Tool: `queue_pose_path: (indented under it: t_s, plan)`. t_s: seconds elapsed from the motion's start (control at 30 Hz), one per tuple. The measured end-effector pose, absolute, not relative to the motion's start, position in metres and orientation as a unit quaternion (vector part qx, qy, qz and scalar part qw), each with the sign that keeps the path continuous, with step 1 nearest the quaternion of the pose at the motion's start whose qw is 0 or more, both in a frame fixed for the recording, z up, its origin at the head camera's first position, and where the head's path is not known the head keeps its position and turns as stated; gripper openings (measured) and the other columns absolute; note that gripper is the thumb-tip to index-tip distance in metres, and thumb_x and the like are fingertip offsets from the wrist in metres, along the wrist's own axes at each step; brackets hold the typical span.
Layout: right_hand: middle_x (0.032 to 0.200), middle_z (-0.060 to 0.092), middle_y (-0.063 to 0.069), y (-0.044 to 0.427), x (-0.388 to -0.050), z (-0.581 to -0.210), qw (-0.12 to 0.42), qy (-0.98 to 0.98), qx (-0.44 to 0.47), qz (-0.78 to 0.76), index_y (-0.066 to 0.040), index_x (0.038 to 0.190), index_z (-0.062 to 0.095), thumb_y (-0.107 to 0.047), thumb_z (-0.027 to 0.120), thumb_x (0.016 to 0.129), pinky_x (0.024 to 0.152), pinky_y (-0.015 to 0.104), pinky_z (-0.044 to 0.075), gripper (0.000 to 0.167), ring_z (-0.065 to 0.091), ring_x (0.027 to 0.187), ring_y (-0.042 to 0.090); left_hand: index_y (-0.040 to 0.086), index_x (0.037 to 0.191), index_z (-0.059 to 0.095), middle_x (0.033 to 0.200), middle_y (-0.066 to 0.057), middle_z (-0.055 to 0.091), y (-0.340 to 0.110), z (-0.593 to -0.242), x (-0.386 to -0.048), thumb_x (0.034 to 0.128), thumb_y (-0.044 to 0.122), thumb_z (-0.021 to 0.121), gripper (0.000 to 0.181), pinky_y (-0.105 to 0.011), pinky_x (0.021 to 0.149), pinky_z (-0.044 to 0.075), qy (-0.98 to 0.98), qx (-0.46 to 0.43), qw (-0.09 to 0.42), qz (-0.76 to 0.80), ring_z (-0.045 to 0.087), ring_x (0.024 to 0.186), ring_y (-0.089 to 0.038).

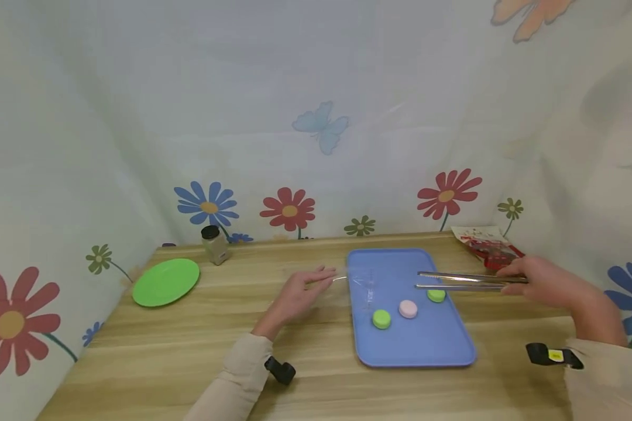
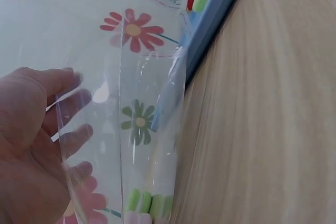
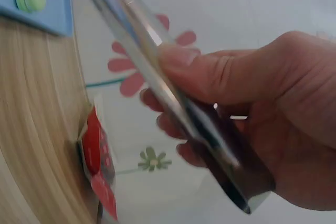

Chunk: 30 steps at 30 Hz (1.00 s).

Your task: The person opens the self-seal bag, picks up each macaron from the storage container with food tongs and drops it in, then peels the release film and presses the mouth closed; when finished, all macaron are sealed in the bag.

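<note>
My left hand holds a clear plastic package between thumb and fingers, just left of the blue tray. Printed text on the clear plastic shows over the tray. Green and pink shapes appear low in the package in the left wrist view; whether inside or reflected, I cannot tell. Metal tongs are gripped by my right hand, thumb along one arm. Their tips point left over the tray, arms slightly apart with nothing between them. On the tray lie a green macaron, a pink macaron and another green macaron.
A green plate lies on the wooden table at far left. Beside it stands a small jar with a black lid. Behind my right hand lies a red and white packet. A flowered curtain hangs along the back and sides.
</note>
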State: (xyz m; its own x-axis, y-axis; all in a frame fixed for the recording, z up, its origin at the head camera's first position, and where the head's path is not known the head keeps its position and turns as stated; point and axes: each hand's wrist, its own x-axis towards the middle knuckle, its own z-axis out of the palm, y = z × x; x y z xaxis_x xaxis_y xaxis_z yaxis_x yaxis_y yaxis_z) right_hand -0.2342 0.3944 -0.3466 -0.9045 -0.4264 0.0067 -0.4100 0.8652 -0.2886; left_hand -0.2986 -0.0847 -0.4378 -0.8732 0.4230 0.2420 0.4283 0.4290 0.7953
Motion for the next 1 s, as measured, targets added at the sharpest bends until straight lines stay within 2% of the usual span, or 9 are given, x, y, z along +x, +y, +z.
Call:
queue_pose_path:
  t_s: [0.1, 0.27, 0.53, 0.7, 0.83, 1.0]
  plan:
    - [0.102, 0.072, 0.019, 0.408, -0.236, -0.348, 0.058, 0.966, -0.206, -0.148, 0.011, 0.107, 0.071, -0.011, 0.079, 0.084, 0.077, 0.048, 0.058, 0.033, 0.067, 0.096, 0.039, 0.022, 0.132, 0.067, 0.141, 0.005, 0.058, -0.09, -0.437, -0.298, 0.1029, 0.033, 0.058, 0.033, -0.042, 0.116, 0.031, -0.844, -0.249, 0.007, -0.475, 0.036, 0.144, -0.019]
    - [0.103, 0.071, 0.022, 0.419, -0.236, -0.35, 0.081, 0.967, -0.186, -0.153, 0.012, 0.107, 0.071, -0.011, 0.081, 0.081, 0.08, 0.054, 0.056, 0.037, 0.065, 0.099, 0.044, 0.019, 0.131, 0.068, 0.142, 0.0, 0.058, -0.091, -0.434, -0.297, 0.1027, 0.031, 0.058, 0.033, -0.042, 0.116, 0.03, -0.835, -0.259, 0.01, -0.485, 0.036, 0.144, -0.022]
    - [0.101, 0.07, 0.024, 0.421, -0.237, -0.346, 0.074, 0.976, -0.155, -0.132, 0.013, 0.106, 0.07, -0.003, 0.082, 0.078, 0.077, 0.055, 0.055, 0.035, 0.064, 0.095, 0.045, 0.017, 0.132, 0.067, 0.142, -0.003, 0.058, -0.09, -0.432, -0.296, 0.1018, 0.031, 0.06, 0.034, -0.044, 0.115, 0.032, -0.833, -0.267, 0.015, -0.485, 0.036, 0.144, -0.021]
    - [0.1, 0.07, 0.021, 0.418, -0.237, -0.348, 0.052, 0.976, -0.17, -0.123, 0.012, 0.105, 0.071, -0.006, 0.082, 0.079, 0.078, 0.055, 0.055, 0.033, 0.064, 0.094, 0.043, 0.016, 0.131, 0.068, 0.141, -0.005, 0.058, -0.089, -0.431, -0.296, 0.102, 0.029, 0.06, 0.033, -0.045, 0.115, 0.032, -0.83, -0.268, 0.018, -0.489, 0.036, 0.144, -0.022]
    - [0.101, 0.072, 0.014, 0.408, -0.236, -0.351, 0.021, 0.969, -0.204, -0.139, 0.006, 0.106, 0.073, -0.012, 0.081, 0.082, 0.077, 0.048, 0.057, 0.031, 0.066, 0.093, 0.035, 0.018, 0.132, 0.068, 0.142, -0.001, 0.057, -0.089, -0.432, -0.296, 0.1027, 0.028, 0.059, 0.032, -0.043, 0.116, 0.031, -0.833, -0.263, 0.011, -0.487, 0.036, 0.144, -0.02]
    - [0.095, 0.069, -0.005, 0.384, -0.24, -0.351, -0.031, 0.949, -0.266, -0.165, -0.002, 0.108, 0.076, -0.015, 0.081, 0.083, 0.066, 0.028, 0.053, 0.028, 0.059, 0.08, 0.008, 0.02, 0.133, 0.067, 0.142, 0.002, 0.057, -0.089, -0.432, -0.295, 0.1032, 0.031, 0.058, 0.033, -0.042, 0.116, 0.03, -0.839, -0.258, 0.008, -0.48, 0.036, 0.144, -0.017]
